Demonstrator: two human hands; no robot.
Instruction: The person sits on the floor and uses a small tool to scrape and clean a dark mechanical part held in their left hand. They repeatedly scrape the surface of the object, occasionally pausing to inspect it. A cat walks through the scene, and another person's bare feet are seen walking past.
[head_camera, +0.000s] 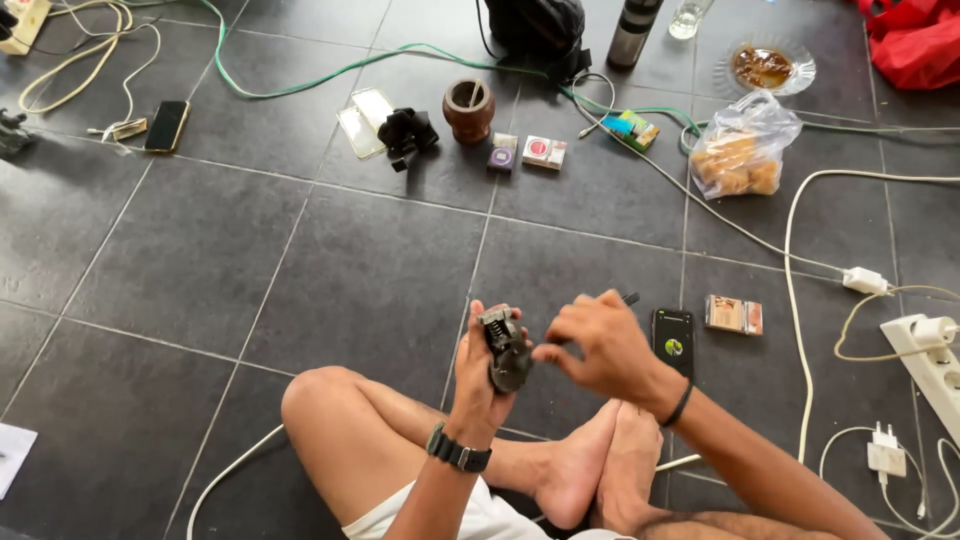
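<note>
Person seated cross-legged on dark tiled floor (330, 280), bare feet crossed in front. Left hand (478, 375), watch on wrist, has its grip clenched around a small dark metal mechanical part (507, 350), held upright above the legs. Right hand (600, 345), dark band on wrist, sits just beside the part; fingertips pinched together at its upper edge, a thin black tool (628, 298) poking out past the knuckles. What exactly the pinch holds is too small to tell.

Just right of the hands: black phone (673, 340) flat on floor, a small patterned box (733, 314) beside it. Farther right, white power strip (925, 360) and chargers with white cables.

Mid-distance: brown wooden mortar (469, 108), black crumpled object (407, 133), two small boxes, clear plastic bag of food (742, 148).

Far edge: glass plate (764, 68), dark bottle (634, 30), green cable (330, 72), another phone (166, 125) at left.
</note>
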